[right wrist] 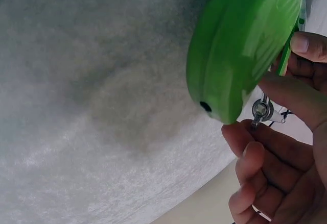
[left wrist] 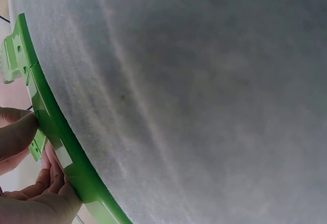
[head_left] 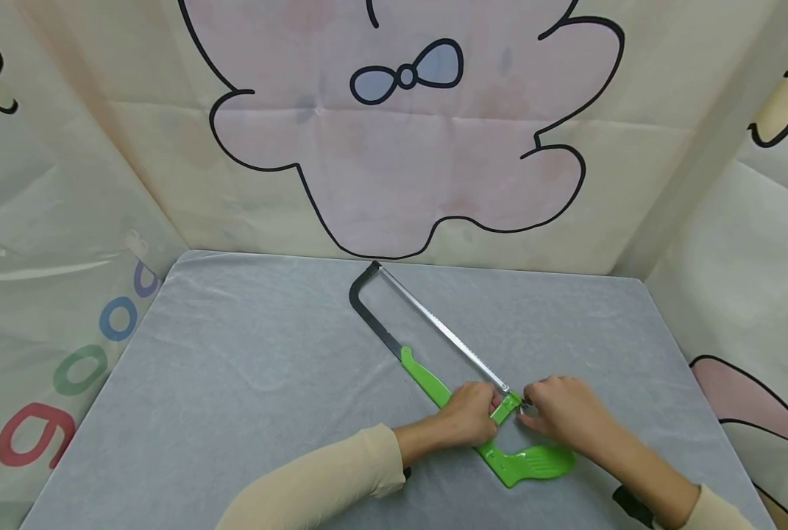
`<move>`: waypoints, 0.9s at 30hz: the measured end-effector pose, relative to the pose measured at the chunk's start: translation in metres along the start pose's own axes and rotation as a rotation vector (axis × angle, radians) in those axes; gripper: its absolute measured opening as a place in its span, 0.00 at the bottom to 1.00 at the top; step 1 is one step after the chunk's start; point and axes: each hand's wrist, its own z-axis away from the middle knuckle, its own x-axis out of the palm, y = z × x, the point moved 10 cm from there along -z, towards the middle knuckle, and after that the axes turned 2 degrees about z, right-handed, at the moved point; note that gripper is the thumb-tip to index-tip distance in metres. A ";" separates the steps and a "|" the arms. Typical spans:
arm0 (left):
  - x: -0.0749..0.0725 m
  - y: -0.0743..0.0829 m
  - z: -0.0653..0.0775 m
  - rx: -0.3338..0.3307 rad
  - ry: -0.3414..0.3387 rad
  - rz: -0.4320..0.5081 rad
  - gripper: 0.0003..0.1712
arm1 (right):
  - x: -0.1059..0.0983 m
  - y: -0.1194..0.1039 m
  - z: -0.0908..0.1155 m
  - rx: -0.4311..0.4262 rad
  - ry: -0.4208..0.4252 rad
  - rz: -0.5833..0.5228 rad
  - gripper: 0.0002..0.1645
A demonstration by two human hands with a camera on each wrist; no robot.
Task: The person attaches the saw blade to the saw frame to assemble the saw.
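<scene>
A grey tabletop (head_left: pixel 268 331) meets a cartoon-printed backdrop (head_left: pixel 394 169) in the upper frame. At lower right of centre, the left grip (head_left: pixel 465 414) holds the hacksaw (head_left: pixel 427 379) by its green end; the right grip (head_left: pixel 566 412) pinches the wing nut (right wrist: pixel 260 109). Below shows the handle (head_left: pixel 539 462); the blade (head_left: pixel 443 328) slants up to mid-frame.

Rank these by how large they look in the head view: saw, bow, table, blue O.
1. Table, running past the frame's lower edge
2. Saw, partly covered
3. Bow
4. Blue O
</scene>
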 end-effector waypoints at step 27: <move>-0.001 0.001 0.000 0.011 0.019 -0.023 0.14 | 0.039 0.017 0.004 -0.075 -0.366 -0.792 0.09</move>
